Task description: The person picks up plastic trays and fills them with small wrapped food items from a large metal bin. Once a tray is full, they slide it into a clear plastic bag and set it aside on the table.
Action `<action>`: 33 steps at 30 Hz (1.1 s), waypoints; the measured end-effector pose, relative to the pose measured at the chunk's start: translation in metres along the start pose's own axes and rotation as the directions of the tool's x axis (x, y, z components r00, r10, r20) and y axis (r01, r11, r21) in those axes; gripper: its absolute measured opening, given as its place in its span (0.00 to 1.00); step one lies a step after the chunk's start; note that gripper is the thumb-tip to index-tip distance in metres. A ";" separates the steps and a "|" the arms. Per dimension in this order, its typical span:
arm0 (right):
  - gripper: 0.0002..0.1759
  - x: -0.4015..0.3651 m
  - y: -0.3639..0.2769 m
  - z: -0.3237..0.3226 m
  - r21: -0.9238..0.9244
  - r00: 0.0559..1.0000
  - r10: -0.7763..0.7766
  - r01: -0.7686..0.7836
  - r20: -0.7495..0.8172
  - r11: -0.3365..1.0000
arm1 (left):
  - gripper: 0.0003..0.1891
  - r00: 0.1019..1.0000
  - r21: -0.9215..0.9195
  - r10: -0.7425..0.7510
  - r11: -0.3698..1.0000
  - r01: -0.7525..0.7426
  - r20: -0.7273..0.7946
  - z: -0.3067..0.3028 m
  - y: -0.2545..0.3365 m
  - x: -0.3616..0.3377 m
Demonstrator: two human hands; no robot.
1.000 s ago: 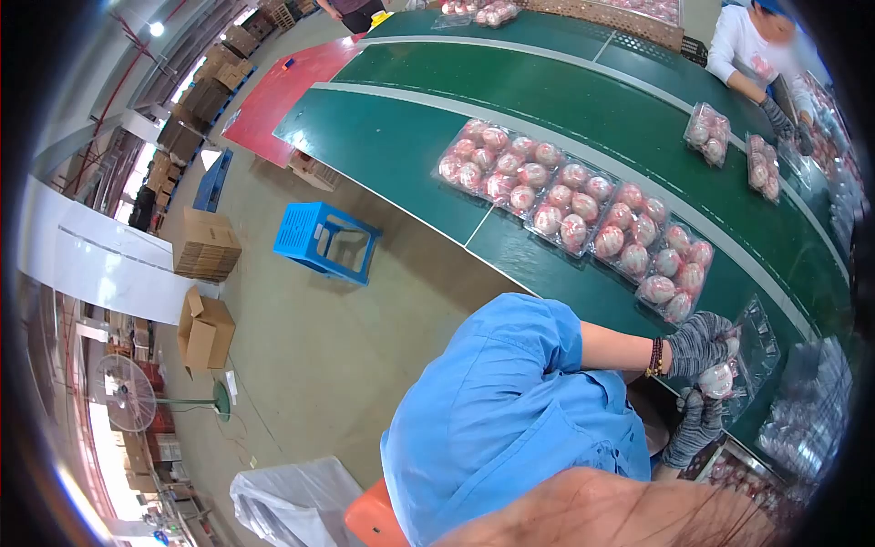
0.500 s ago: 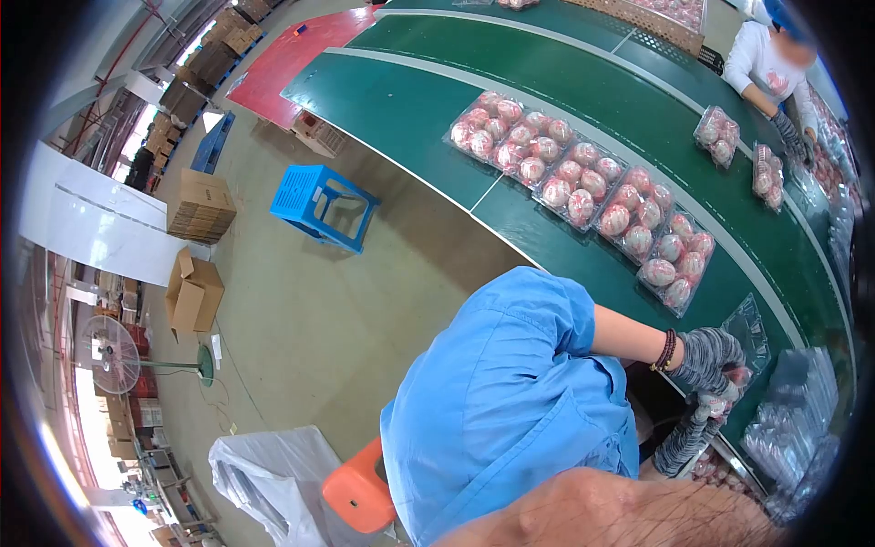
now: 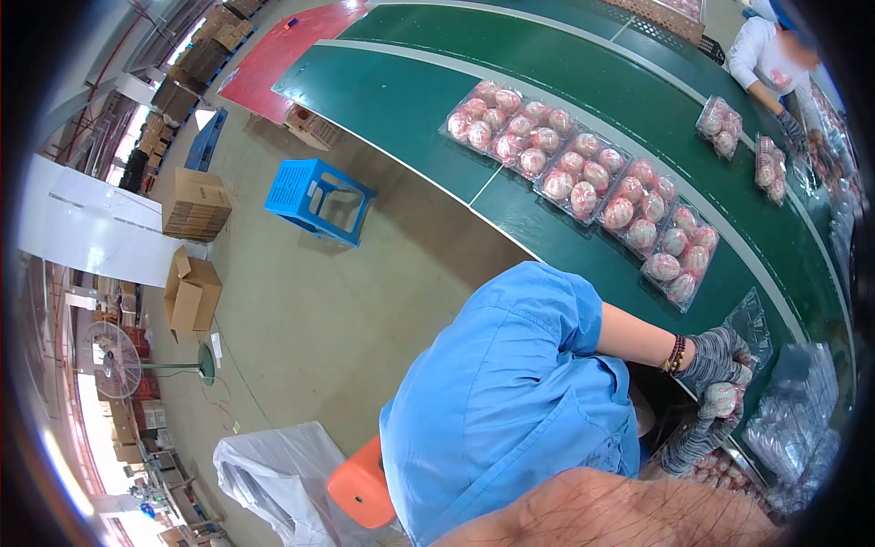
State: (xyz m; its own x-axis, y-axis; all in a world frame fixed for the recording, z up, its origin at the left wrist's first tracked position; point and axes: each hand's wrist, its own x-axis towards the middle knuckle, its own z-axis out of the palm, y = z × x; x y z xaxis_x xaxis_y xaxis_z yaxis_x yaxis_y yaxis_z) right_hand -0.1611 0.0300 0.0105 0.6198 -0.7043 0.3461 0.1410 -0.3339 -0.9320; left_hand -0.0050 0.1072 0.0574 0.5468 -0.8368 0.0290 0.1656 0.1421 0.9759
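My left hand [image 3: 714, 356], in a grey striped glove with a beaded bracelet at the wrist, is closed with its fingers curled round a pale wrapped ball [image 3: 746, 374], mostly covered. Just below it, my right hand [image 3: 700, 436], gloved alike, grips a white-and-red wrapped ball [image 3: 721, 398]. Beside the left fingers lies an open clear plastic clamshell box [image 3: 749, 321] on the green table. Under the right hand, more wrapped balls [image 3: 725, 474] fill a container at the table's edge.
Several filled clear boxes [image 3: 583, 178] form a row along the green table [image 3: 383, 96]. Stacked clear packaging [image 3: 795, 401] lies right of my hands. Across the belt, a person in white [image 3: 761, 55] works near two filled boxes [image 3: 719, 128]. A blue stool [image 3: 319, 201] stands on the floor.
My right hand has risen slightly, bringing its ball into clearer sight close under my left hand. The left hand has shifted a little to the right. The person opposite has moved their arms.
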 end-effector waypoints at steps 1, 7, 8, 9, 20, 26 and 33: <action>0.34 0.002 -0.003 0.003 -0.034 0.998 -0.058 0.058 0.014 0.998 | 0.07 1.000 -0.075 -0.021 0.997 0.021 0.001 -0.001 0.001 -0.001; 0.33 0.010 -0.072 0.037 -0.129 0.958 -0.103 0.142 0.267 0.981 | 0.06 0.972 -0.400 -0.144 0.893 0.208 0.184 -0.020 -0.027 -0.005; 0.34 0.010 -0.072 0.032 -0.245 0.963 -0.016 0.084 0.268 0.966 | 0.08 0.970 -0.420 -0.040 0.896 0.141 0.241 -0.028 -0.036 -0.009; 0.36 0.013 -0.056 0.024 -0.157 0.963 0.036 0.006 0.265 0.988 | 0.08 0.951 -0.250 -0.039 0.961 0.120 0.308 -0.032 -0.055 -0.002; 0.40 0.023 -0.019 -0.002 -0.374 0.878 -0.057 0.260 0.475 0.890 | 0.10 0.956 0.652 -0.199 0.758 0.010 0.217 -0.028 -0.022 0.030; 0.36 0.012 0.037 -0.022 0.379 0.952 0.287 -0.304 0.103 0.874 | 0.09 0.967 0.449 0.255 0.864 -0.226 -0.004 -0.037 -0.036 0.041; 0.27 0.056 0.055 -0.054 0.610 0.919 0.376 -0.368 0.121 0.701 | 0.38 0.955 0.836 0.288 0.507 -0.211 0.067 -0.025 -0.065 0.030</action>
State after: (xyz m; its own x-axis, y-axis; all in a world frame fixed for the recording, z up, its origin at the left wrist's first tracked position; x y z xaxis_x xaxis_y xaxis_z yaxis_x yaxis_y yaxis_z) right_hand -0.1605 -0.0615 -0.0159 0.7161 -0.6965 -0.0458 0.3421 0.4074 -0.8468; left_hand 0.0209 0.0858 -0.0108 0.5153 -0.7938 0.3229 -0.7173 -0.1933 0.6694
